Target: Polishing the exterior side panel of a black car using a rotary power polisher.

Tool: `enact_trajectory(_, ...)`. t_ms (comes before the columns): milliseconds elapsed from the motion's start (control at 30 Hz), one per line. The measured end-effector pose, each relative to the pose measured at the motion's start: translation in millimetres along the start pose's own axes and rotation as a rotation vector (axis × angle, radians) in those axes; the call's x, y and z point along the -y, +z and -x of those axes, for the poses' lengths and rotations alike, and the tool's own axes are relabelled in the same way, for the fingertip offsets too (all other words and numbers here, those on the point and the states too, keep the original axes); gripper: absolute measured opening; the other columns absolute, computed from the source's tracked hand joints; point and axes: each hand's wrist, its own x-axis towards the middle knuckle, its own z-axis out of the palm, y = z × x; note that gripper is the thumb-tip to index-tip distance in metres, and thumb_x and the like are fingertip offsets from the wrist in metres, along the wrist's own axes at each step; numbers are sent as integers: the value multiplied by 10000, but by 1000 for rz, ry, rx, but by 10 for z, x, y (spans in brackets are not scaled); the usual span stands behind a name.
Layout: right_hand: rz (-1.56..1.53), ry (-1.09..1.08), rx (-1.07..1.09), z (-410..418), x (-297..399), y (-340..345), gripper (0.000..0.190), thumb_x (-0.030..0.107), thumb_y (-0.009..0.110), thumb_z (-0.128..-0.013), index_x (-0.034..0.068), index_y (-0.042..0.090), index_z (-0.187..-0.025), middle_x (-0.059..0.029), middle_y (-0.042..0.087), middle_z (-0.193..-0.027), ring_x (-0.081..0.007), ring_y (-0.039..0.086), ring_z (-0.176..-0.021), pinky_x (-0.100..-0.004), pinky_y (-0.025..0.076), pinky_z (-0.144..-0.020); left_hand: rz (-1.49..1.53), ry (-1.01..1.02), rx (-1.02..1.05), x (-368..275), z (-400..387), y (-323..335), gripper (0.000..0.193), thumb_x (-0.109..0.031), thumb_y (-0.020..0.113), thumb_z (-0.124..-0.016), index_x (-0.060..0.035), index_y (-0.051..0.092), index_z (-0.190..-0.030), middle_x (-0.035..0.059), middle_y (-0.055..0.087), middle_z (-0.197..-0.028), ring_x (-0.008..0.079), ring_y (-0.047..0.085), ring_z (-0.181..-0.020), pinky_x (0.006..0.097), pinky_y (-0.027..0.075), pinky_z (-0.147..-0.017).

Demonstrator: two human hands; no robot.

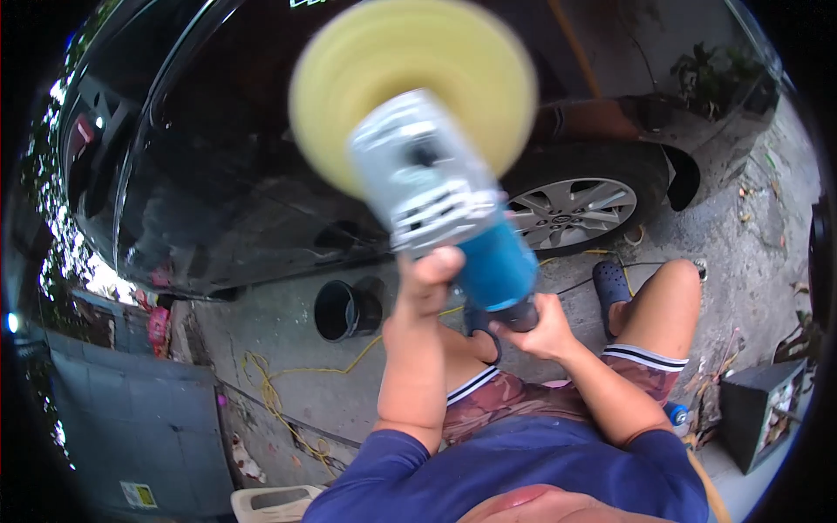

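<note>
A blue and silver rotary polisher (451, 202) is held up in front of the black car's side panel (248, 150). Its round yellow pad (418, 39) looks blurred; whether it touches the panel I cannot tell. My left hand (431, 274) grips the tool near the silver gear head, its fingers partly hidden behind the body. The black rear end of the tool is in my right hand (543, 327). A silver alloy wheel (565, 212) with its black tyre shows to the right behind the polisher.
On the concrete floor stands a black bucket (337, 310). A yellow cord (314, 371) runs loosely across the floor. Beside my knees are a dark box-shaped container (752, 405) and a blue-capped bottle (677, 414). A grey metal panel (131, 418) stands at lower left, near a pale plastic chair (274, 503).
</note>
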Motion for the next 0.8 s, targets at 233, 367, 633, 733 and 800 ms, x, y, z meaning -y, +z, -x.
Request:
enact_trajectory(233,-314,92,-68,414,-719,-314,326,17,839,-817,76,660,-1084,-26,681,-975,-185,667,-906,-331,542,-828,-537,58,100,510,-389,997,1031,-424,974,-705,49,428,-1441,239,724,-1216,310,727,-1144,411,556,-1037)
enact_trajectory(367,-308,-20,-86,479,-1056,-110,718,160,834,-885,27,511,-1512,-122,560,-1494,-243,528,-1371,-426,451,-1145,-816,118,21,591,-195,1010,1148,-526,953,-733,33,327,-1516,322,718,-1201,506,727,-1133,498,573,-1023)
enact_trajectory(633,-277,-60,120,226,-878,375,546,34,818,-849,41,674,-1376,-115,721,-1340,-256,667,-1236,-430,535,-1073,-692,250,-67,263,81,287,1109,-443,981,-702,15,346,-1488,273,743,-1141,454,773,-1025,477,613,-942)
enact_trajectory(733,-243,131,146,169,-909,479,430,-36,817,-789,40,706,-1198,-67,740,-1100,-205,707,-1092,-357,576,-930,-491,167,-97,127,174,66,1084,-376,994,-703,35,363,-1482,242,741,-1206,349,773,-1102,426,602,-981)
enact_trajectory(800,-356,189,166,67,-675,565,424,-41,794,-779,49,693,-1181,-40,718,-1018,-191,708,-1029,-360,577,-902,-415,140,-111,71,224,-75,1037,-300,996,-703,43,381,-1464,205,742,-1218,266,761,-1105,391,602,-975)
